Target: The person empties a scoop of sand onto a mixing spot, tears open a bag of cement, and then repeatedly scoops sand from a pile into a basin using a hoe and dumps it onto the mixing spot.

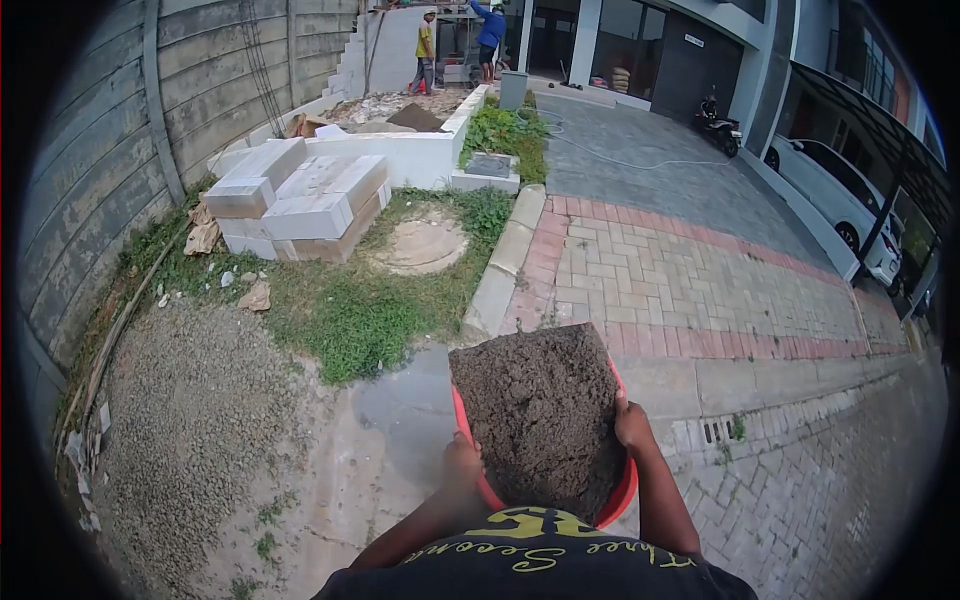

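A red bucket (625,492) is held in front of my body, heaped with dark grey-brown wet mortar or sand (540,415); I cannot tell which. My left hand (462,463) is closed on the bucket's left side. On the opposite side, my right hand (631,424) grips the rim, thumb uppermost. The bucket's underside is hidden by its load.
Gravel (200,430) lies at left, beside a concrete wall (90,130). White blocks (310,205) are stacked ahead, near a round cover (418,243) in grass. A raised kerb (505,260) borders the paved driveway (690,270). Two people (424,55) stand farther back.
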The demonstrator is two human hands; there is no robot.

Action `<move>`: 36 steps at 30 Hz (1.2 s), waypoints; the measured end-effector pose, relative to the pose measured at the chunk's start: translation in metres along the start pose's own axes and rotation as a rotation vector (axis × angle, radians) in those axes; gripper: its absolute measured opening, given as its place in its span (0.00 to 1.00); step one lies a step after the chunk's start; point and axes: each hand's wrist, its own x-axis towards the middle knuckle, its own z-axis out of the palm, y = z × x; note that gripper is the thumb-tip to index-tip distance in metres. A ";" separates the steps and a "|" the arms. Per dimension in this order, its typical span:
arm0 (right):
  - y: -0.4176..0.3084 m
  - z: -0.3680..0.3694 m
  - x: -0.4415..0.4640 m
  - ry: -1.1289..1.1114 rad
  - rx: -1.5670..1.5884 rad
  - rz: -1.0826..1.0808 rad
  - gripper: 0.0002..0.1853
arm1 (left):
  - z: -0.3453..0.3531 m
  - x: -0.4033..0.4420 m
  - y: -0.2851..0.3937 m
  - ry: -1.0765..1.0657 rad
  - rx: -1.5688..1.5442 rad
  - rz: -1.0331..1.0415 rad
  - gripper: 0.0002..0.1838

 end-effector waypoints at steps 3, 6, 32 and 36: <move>-0.030 0.012 0.152 0.072 -0.024 -0.020 0.39 | 0.070 0.178 -0.001 0.009 0.142 0.277 0.32; -0.044 0.003 0.288 0.031 0.005 0.014 0.38 | 0.137 0.247 0.086 0.004 0.258 0.226 0.32; -0.539 -0.078 1.385 -0.184 0.099 -0.158 0.36 | 0.669 1.088 0.664 0.359 0.329 0.493 0.32; -0.639 -0.093 1.503 -0.214 0.202 -0.153 0.33 | 0.703 1.154 0.826 0.194 0.019 0.045 0.33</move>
